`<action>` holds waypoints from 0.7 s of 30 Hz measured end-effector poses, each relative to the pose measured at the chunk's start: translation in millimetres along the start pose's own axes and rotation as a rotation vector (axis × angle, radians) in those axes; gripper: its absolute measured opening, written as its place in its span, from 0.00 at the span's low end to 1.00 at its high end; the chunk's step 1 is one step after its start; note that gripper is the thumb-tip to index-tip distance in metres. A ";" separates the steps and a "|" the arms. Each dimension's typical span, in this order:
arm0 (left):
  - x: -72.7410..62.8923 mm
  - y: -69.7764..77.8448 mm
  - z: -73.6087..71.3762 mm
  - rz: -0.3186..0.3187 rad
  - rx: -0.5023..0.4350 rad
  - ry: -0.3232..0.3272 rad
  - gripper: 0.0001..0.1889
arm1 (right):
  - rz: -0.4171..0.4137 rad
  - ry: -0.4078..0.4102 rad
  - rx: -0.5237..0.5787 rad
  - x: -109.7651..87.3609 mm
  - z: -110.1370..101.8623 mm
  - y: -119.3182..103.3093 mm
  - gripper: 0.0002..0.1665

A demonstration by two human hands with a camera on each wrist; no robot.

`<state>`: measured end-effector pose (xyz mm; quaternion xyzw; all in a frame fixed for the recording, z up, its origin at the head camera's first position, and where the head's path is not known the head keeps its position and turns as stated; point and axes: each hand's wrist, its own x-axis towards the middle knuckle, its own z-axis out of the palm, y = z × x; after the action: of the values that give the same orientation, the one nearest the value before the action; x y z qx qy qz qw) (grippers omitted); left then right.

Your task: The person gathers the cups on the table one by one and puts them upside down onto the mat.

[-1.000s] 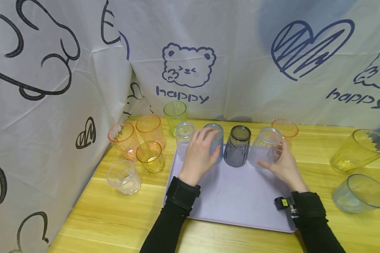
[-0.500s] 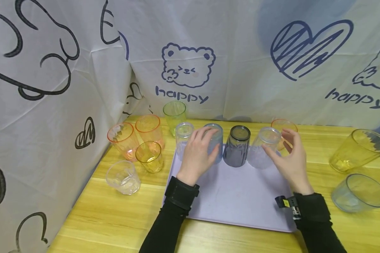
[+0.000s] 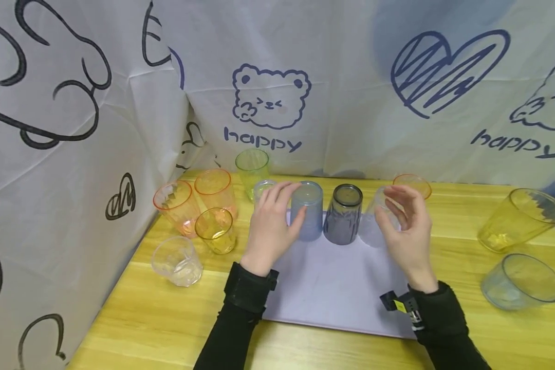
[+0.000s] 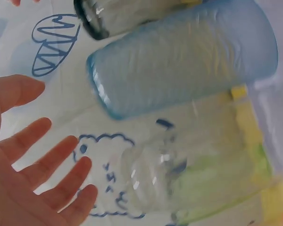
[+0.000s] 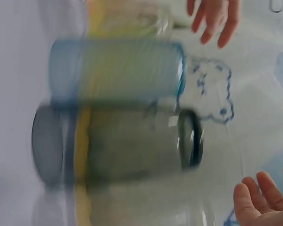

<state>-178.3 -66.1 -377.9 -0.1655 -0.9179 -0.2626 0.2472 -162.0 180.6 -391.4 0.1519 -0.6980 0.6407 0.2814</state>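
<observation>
Four-sided lilac tray [image 3: 333, 293] carries a row of upside-down tumblers along its far edge. From left to right they are a clear tumbler [image 3: 264, 189], a blue tumbler [image 3: 308, 213], a grey tumbler [image 3: 343, 218] and another clear tumbler [image 3: 371, 226]. My left hand [image 3: 269, 226] hovers before the left clear tumbler, beside the blue one, and partly hides the clear one. In the left wrist view its fingers [image 4: 37, 136] are spread, apart from the blue tumbler [image 4: 179, 61]. My right hand [image 3: 407, 234] is raised by the right clear tumbler, fingers loosely bent, holding nothing.
At left stand orange tumblers [image 3: 178, 208], a small yellow glass [image 3: 216, 231], a clear glass [image 3: 178, 262] and a green tumbler [image 3: 252, 169]. An orange tumbler [image 3: 413, 185] is behind the tray. A yellow tumbler [image 3: 520, 221] and a blue-grey glass [image 3: 520, 282] stand right.
My right hand has let go of the right clear tumbler, risen and then shifted left. My left hand has drawn left, away from the blue tumbler. The tumblers keep their places.
</observation>
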 end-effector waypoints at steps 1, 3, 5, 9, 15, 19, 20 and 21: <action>-1.1 -1.2 -5.0 -0.002 0.012 -0.004 0.24 | 0.024 -0.007 0.051 -0.1 4.1 -1.8 0.26; -2.7 -3.2 -15.9 -0.003 0.037 -0.004 0.25 | 0.081 -0.027 0.131 -0.2 12.6 -5.4 0.25; -4.2 -5.2 -30.1 -0.001 0.071 -0.008 0.26 | 0.136 -0.042 0.190 -0.4 22.8 -8.4 0.24; -8.3 -11.3 -64.4 0.016 0.152 -0.025 0.28 | 0.229 -0.103 0.257 -2.0 47.8 -14.3 0.23; -7.9 -34.9 -112.4 0.037 0.220 -0.067 0.30 | 0.354 -0.211 0.356 -4.1 86.6 -26.3 0.25; -1.2 -63.7 -132.2 0.021 0.238 -0.065 0.31 | 0.453 -0.262 0.421 -3.9 110.2 -33.3 0.26; 1.0 -72.0 -135.6 0.010 0.247 -0.063 0.31 | 0.477 -0.271 0.430 -3.8 115.8 -34.6 0.26; 2.9 -80.3 -138.9 -0.006 0.250 -0.064 0.32 | 0.500 -0.279 0.437 -3.7 121.2 -35.6 0.26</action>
<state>-164.5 -208.8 -305.7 -0.1389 -0.9514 -0.1414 0.2356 -162.7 56.6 -367.2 0.1192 -0.5919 0.7968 -0.0211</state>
